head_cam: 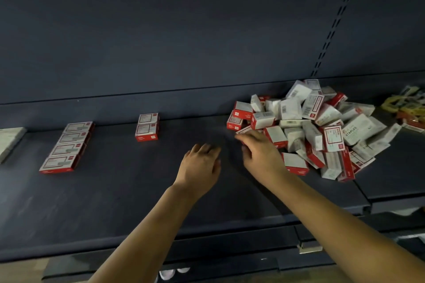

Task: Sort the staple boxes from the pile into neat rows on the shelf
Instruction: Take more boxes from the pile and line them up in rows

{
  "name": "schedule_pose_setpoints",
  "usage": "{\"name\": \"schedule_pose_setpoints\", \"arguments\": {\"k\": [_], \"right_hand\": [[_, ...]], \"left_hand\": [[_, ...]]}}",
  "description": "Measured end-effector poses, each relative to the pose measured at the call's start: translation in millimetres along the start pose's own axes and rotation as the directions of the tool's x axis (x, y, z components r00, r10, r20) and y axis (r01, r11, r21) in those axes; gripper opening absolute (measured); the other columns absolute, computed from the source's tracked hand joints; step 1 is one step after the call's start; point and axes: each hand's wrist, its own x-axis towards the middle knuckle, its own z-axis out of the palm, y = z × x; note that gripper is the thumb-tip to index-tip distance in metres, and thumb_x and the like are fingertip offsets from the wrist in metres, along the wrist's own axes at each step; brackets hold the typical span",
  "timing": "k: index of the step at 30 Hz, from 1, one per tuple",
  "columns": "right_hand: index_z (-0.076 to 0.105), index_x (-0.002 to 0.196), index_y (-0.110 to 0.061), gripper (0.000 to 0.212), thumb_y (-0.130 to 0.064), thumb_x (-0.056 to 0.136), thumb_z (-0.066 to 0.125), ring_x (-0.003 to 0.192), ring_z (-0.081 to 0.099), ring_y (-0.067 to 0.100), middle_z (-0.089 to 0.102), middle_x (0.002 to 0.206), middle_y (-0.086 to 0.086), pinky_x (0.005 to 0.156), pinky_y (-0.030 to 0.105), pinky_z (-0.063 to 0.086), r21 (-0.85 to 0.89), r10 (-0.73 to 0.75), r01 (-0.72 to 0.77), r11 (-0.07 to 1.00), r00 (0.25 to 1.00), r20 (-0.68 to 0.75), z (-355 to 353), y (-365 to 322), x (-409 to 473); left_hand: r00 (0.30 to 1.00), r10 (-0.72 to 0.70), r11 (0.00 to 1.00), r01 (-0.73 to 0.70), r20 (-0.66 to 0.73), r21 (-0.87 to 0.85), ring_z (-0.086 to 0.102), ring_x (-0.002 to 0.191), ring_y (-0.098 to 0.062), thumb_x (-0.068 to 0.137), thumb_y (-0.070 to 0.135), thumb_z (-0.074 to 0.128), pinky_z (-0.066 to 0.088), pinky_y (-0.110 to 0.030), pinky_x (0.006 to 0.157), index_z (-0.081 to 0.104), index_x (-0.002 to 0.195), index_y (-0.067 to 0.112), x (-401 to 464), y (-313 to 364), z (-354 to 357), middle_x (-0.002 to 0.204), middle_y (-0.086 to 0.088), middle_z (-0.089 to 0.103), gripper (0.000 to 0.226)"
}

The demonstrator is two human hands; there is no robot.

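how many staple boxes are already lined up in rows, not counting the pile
6: four in the left row, running front to back, and two in the middle row, one behind the other. Any stacked underneath would be hidden.

- The shelf (115,190) is looking dark blue-grey all over.
- The staple boxes (305,126) in the pile are showing red and white sides, some with black barcode stripes.
- The clips (411,105) are showing yellow and orange-red.

One piled staple box (357,130) reads "STAPLES".
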Motion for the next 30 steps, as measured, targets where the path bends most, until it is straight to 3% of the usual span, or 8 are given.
{"name": "schedule_pose_setpoints", "arguments": {"k": [4, 8, 17, 23, 26, 30], "right_hand": [[0.065, 0.108, -0.004, 0.032, 0.003, 0.077, 0.063, 0.096, 0.061, 0.035, 0.063, 0.106, 0.017, 0.081, 0.040, 0.052, -0.031, 0.055, -0.057, 0.998, 0.997, -0.045, -20, 24, 22], [0.051, 0.129, -0.014, 0.043, -0.009, 0.087, 0.055, 0.114, 0.050, 0.024, 0.052, 0.126, 0.008, 0.090, 0.033, 0.044, -0.176, 0.214, -0.198, 0.964, 0.974, 0.076, -40, 44, 44], [0.017, 0.149, -0.019, 0.077, -0.012, 0.084, 0.058, 0.132, 0.031, 0.029, 0.043, 0.140, 0.009, 0.106, 0.041, 0.029, -0.408, 0.172, -0.047, 0.912, 0.945, 0.277, -38, 60, 74], [0.037, 0.139, -0.014, 0.057, -0.018, 0.086, 0.059, 0.130, 0.033, 0.028, 0.048, 0.134, 0.008, 0.106, 0.040, 0.028, -0.465, 0.152, -0.025, 0.885, 0.960, 0.236, -33, 65, 72], [0.036, 0.138, -0.015, 0.061, -0.023, 0.084, 0.063, 0.127, 0.035, 0.029, 0.046, 0.132, 0.008, 0.107, 0.040, 0.027, -0.451, 0.156, -0.040, 0.891, 0.963, 0.221, -33, 64, 68], [0.041, 0.135, -0.011, 0.051, -0.016, 0.087, 0.056, 0.124, 0.035, 0.030, 0.046, 0.131, 0.010, 0.108, 0.043, 0.027, -0.343, 0.089, -0.043, 0.938, 0.989, 0.117, -42, 59, 54]], "left_hand": [[1.000, 0.008, 1.000, -0.008, -0.021, 0.002, 0.038, 0.126, -0.017, 0.099, 0.028, 0.038, 0.032, -0.027, 0.100, 0.041, 0.140, 0.021, 9, 16, 2, 0.139, 0.003, 0.044, 0.042], [0.998, 0.031, 1.000, -0.031, -0.047, 0.001, 0.039, 0.124, -0.017, 0.099, 0.027, 0.038, 0.033, -0.027, 0.100, 0.040, 0.140, 0.022, 23, 34, -1, 0.137, 0.003, 0.045, 0.041], [0.997, 0.043, 0.999, -0.044, -0.064, -0.016, 0.043, 0.118, -0.019, 0.096, 0.024, 0.043, 0.035, -0.028, 0.093, 0.048, 0.133, 0.023, 47, 57, -1, 0.135, 0.003, 0.048, 0.037], [0.993, 0.045, 0.999, -0.048, -0.106, -0.025, 0.044, 0.117, -0.019, 0.095, 0.023, 0.044, 0.036, -0.027, 0.093, 0.050, 0.131, 0.022, 45, 58, -1, 0.132, 0.003, 0.051, 0.036], [0.981, 0.060, 0.995, -0.075, -0.182, -0.073, 0.049, 0.111, -0.022, 0.093, 0.019, 0.048, 0.042, -0.032, 0.089, 0.056, 0.126, 0.019, 42, 58, -3, 0.125, 0.000, 0.056, 0.034], [0.967, -0.050, 0.942, -0.038, -0.250, -0.333, 0.057, 0.100, -0.016, 0.090, 0.014, 0.054, 0.048, -0.028, 0.082, 0.065, 0.113, 0.017, 38, 55, -8, 0.109, -0.001, 0.065, 0.025]]}}
